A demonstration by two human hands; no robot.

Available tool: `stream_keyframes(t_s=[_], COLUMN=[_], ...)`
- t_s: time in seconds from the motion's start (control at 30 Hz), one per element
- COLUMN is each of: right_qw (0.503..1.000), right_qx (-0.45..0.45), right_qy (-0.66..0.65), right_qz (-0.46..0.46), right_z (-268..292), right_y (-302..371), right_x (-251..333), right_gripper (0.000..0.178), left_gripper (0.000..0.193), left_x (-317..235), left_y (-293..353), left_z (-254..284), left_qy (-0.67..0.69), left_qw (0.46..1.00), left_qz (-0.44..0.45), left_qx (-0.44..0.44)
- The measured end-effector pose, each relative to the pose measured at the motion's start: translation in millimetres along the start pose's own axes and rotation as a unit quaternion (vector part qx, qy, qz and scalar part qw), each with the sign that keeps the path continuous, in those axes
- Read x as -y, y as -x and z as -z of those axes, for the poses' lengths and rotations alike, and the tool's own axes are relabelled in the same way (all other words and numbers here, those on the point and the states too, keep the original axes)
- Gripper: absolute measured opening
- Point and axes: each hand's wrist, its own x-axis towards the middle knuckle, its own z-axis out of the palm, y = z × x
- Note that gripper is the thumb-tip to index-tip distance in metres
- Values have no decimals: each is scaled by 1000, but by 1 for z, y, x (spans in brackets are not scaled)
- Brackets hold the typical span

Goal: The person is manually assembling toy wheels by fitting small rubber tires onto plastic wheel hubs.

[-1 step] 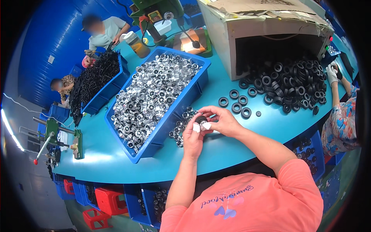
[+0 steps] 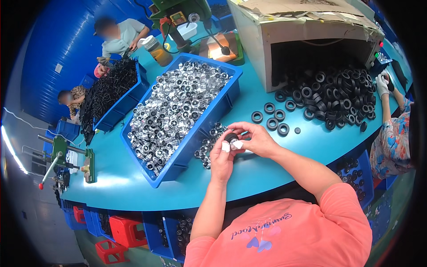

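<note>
Over the teal table, my left hand [image 2: 221, 158] and my right hand [image 2: 259, 140] meet around one small wheel [image 2: 231, 138], with a black rubber ring on top and a shiny hub below. Both thumbs, wrapped in white tape, press against its lower side. Fingers of both hands curl round the ring and hide part of it. Beside my left hand lies a small heap of chrome hubs [image 2: 205, 149]. A blue crate [image 2: 180, 171] full of chrome hubs with black centres stands to the left. Several loose black tyres [image 2: 279, 115] lie beyond my right hand.
A big pile of black tyres [image 2: 331, 95] spills from a pale open-fronted box [image 2: 254, 49]. Behind the crate stands a green press machine [image 2: 178, 18]. Another blue crate [image 2: 118, 113] holds black parts. A gloved co-worker's hand [image 2: 381, 84] is at the right; more people sit far left.
</note>
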Motion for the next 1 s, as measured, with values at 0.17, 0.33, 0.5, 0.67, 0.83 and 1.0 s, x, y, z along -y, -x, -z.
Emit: stream_keyframes(t_s=[0.17, 0.33, 0.5, 0.67, 0.83, 1.0], right_qw=[997, 996, 1000, 999, 999, 996], right_qx=[-25, -12, 0, -19, -16, -26], right_qy=[60, 76, 15, 29, 22, 85], right_qz=[50, 52, -9, -15, -30, -9], right_z=[-1, 0, 2, 0, 2, -4], right_y=[-1, -2, -2, 2, 2, 1], right_x=[-10, -10, -9, -8, -14, -28], right_gripper=[43, 37, 34, 33, 31, 32], left_gripper=[50, 49, 50, 52, 58, 62], left_x=[-1, 5, 7, 8, 5, 12], left_y=[1, 3, 2, 5, 9, 9], left_z=[-1, 3, 7, 4, -8, -3], left_qy=[-38, -86, -93, -131, -153, -253], left_qw=[999, 996, 996, 991, 986, 965], left_qz=[1, -8, -4, -14, -58, -66], left_qx=[15, 7, 2, 21, 35, 3])
